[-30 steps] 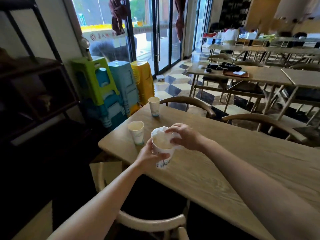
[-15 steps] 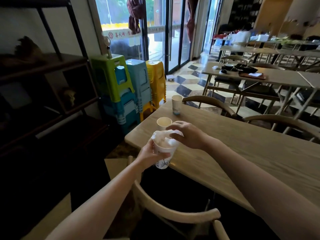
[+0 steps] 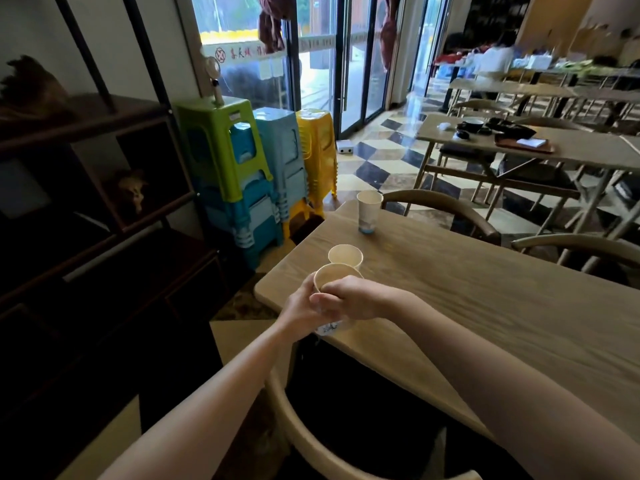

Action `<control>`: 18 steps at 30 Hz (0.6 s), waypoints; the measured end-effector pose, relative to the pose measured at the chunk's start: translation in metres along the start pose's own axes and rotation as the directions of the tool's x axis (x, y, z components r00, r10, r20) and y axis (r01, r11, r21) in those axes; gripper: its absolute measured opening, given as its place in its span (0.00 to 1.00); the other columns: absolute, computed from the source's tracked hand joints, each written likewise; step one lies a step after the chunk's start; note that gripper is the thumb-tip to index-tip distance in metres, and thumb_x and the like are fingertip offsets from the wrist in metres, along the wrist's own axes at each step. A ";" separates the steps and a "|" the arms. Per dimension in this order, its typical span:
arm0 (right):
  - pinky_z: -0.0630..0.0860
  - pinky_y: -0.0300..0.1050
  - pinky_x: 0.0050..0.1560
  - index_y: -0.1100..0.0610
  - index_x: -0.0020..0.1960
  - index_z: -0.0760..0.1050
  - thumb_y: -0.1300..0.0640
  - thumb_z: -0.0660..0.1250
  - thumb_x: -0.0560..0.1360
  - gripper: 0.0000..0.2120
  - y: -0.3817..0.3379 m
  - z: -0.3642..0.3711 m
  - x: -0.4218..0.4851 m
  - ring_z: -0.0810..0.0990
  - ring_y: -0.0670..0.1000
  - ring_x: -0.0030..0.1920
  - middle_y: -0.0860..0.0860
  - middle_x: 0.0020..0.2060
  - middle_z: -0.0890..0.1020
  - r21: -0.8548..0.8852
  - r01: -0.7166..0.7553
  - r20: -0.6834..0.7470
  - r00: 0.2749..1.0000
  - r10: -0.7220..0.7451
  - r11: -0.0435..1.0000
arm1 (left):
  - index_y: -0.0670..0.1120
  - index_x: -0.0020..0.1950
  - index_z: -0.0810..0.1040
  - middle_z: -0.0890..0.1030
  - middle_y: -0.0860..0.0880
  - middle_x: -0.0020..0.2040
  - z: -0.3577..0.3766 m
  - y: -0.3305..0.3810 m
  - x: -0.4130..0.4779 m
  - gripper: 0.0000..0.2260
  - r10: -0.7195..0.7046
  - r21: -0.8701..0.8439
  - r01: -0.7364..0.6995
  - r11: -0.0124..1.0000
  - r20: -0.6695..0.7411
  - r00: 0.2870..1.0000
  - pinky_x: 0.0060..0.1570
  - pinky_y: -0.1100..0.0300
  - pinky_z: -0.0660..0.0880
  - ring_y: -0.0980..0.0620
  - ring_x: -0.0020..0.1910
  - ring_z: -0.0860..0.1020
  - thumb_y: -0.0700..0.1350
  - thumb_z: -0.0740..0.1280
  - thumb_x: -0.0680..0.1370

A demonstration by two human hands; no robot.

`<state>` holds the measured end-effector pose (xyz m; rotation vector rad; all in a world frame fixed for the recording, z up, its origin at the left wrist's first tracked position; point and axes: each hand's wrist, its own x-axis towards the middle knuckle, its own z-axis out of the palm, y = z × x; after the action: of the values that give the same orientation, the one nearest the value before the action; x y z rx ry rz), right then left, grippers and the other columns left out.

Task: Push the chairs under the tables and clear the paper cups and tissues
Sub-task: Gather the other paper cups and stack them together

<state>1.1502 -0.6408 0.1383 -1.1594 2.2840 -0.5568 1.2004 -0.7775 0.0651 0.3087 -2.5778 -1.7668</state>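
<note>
Clearing step: our left hand point(image 3: 300, 311) and right hand point(image 3: 349, 299) both clasp one paper cup point(image 3: 333, 277) over the table point(image 3: 485, 299) corner. Tissue not visible. Second cup point(image 3: 345, 255) just behind, third point(image 3: 369, 211) farther. Next, probably: nest the held cup into the second.

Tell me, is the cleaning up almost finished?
Not yet. Chairs at this table look pushed in. Both hands, left hand and right hand, hold one paper cup; no tissue shows at its rim. Two more cups wait: the near cup and the far cup. The next table has dishes too.
</note>
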 end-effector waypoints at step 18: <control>0.66 0.50 0.69 0.58 0.74 0.56 0.56 0.74 0.68 0.40 0.165 -0.023 0.166 0.68 0.59 0.68 0.58 0.69 0.64 0.096 -0.405 -0.252 0.874 0.416 0.909 | 0.50 0.74 0.63 0.72 0.49 0.67 -0.073 -0.056 0.139 0.39 -0.218 -0.077 0.215 0.973 -0.025 0.976 0.59 0.58 0.71 0.51 0.64 0.71 0.41 0.78 0.67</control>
<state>0.9515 -0.6837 0.0205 -0.5692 2.6336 -0.6142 1.0817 -0.8872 0.0251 0.6353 -2.5323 -1.8986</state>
